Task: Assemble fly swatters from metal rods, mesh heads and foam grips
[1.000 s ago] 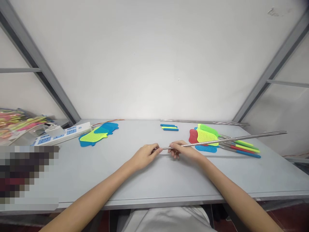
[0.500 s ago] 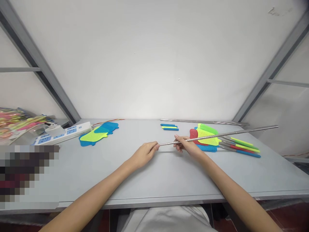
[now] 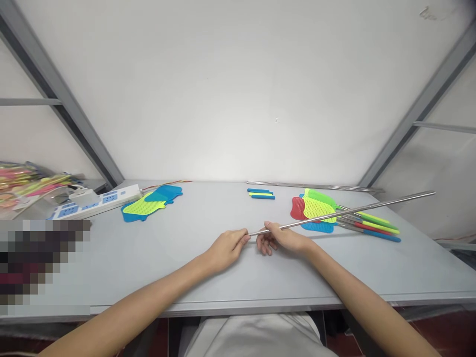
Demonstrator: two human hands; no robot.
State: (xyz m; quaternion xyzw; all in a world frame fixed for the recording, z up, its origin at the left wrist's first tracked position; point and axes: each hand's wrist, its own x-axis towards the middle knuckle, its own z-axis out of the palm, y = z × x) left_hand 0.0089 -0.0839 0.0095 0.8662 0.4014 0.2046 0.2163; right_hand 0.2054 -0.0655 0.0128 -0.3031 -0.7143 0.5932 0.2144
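Bright, even light, soft shadows, sharp focus, wide-angle bending at edges, pixelated patch lower left.

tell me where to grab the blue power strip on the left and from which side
Grip the white and blue power strip across its narrow width near the middle, coming down from above: it lies flat on the grey table, long and slim, with both long edges free.

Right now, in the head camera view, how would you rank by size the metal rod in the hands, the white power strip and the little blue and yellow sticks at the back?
1. metal rod, clearly longest
2. white power strip
3. blue and yellow sticks, smallest, though farther from the camera
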